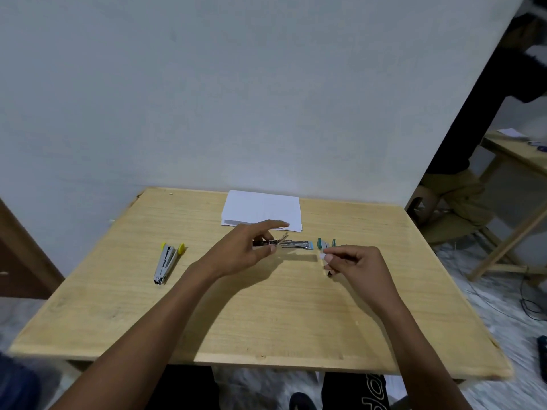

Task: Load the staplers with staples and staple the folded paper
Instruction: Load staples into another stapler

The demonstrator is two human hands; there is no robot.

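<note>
A metal stapler with blue ends (293, 244) lies opened out flat near the table's middle. My left hand (251, 247) pinches its left end, index finger stretched out. My right hand (352, 260) hovers just right of it, fingertips closed on a small pale piece that looks like a strip of staples. A small teal and white item (325, 243) sits beside the stapler's right end. A second stapler with yellow ends (168, 261) lies open at the left. The folded white paper (262, 210) rests at the table's far edge.
The wooden table (236, 321) stands against a pale wall. To the right is a second wooden table (515, 155) with a seated person's legs (455, 199) under it. Cables lie on the floor at right. My own legs show under the near edge.
</note>
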